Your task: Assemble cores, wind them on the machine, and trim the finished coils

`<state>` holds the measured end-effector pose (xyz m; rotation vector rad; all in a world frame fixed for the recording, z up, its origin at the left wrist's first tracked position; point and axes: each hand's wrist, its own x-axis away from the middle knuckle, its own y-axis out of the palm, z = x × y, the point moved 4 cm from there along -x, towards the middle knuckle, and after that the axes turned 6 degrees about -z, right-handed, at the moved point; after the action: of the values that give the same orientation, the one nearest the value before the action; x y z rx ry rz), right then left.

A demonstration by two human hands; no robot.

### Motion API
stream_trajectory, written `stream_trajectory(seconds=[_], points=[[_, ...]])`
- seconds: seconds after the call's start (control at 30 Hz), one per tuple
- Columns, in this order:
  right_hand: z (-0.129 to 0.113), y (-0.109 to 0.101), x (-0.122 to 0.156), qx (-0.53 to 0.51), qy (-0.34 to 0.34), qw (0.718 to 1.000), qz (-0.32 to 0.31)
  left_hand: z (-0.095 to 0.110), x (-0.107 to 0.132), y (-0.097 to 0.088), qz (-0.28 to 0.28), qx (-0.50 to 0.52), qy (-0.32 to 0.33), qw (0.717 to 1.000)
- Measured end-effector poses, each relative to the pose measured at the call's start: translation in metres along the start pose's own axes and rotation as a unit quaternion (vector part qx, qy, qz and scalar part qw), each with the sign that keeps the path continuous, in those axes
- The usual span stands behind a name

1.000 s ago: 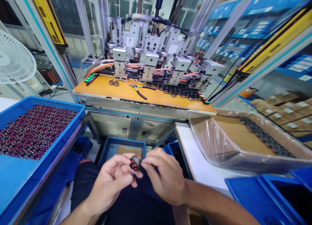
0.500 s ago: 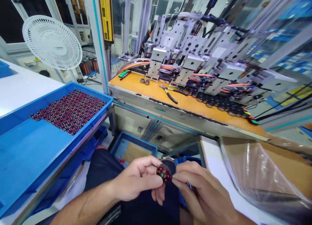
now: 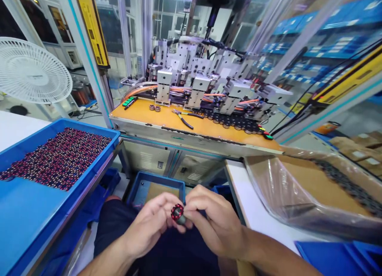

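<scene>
Above my lap, I hold a small round motor stator (image 3: 178, 214), dark with red spots around its rim and an open middle. The fingers of my left hand (image 3: 147, 224) close on its left side and beneath it. My right hand (image 3: 213, 216) is in a pinch, with thumb and forefinger at the stator's right edge; anything finer between those fingertips is too small to make out. To the left, a blue tray (image 3: 115, 138) holds a dense layer of similar dark parts with red and pale spots (image 3: 68, 156).
Ahead, a machine (image 3: 199, 83) stands on an orange bench (image 3: 140, 116) with pliers (image 3: 185, 120), two copper-coloured rings (image 3: 154, 108) and a row of dark round parts (image 3: 232, 122). A plastic-lined box (image 3: 268, 180) is at right, a fan (image 3: 32, 71) at left, a blue bin (image 3: 161, 178) below.
The view has swung to the right. My right hand's fingertips have come up against the stator, where a small gap showed before. The stator has turned, its opening facing me more.
</scene>
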<state>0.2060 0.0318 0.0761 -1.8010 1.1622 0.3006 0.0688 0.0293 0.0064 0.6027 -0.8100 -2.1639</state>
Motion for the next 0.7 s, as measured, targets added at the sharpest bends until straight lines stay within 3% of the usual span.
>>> stream_trajectory(seconds=[0.07, 0.13, 0.33, 0.53, 0.7], points=[[0.001, -0.001, -0.001, -0.005, -0.002, 1.000, 0.002, -0.006, 0.000, 0.000, -0.024, -0.015, -0.054, 0.998], [0.001, -0.002, -0.001, 0.000, 0.000, 1.000, 0.009, -0.007, 0.002, -0.003, -0.009, -0.038, -0.053, 0.998], [0.005, -0.005, 0.005, 0.003, 0.027, 0.998, 0.056, 0.001, 0.009, -0.009, 0.106, -0.147, 0.047, 0.982], [0.011, 0.000, 0.012, -0.011, 0.071, 0.991, 0.110, 0.008, 0.010, -0.006, 0.146, -0.220, 0.139, 0.955], [0.013, 0.009, 0.019, -0.125, 0.188, 0.962, 0.151, 0.017, 0.009, -0.006, 0.195, -0.333, 0.179, 0.905]])
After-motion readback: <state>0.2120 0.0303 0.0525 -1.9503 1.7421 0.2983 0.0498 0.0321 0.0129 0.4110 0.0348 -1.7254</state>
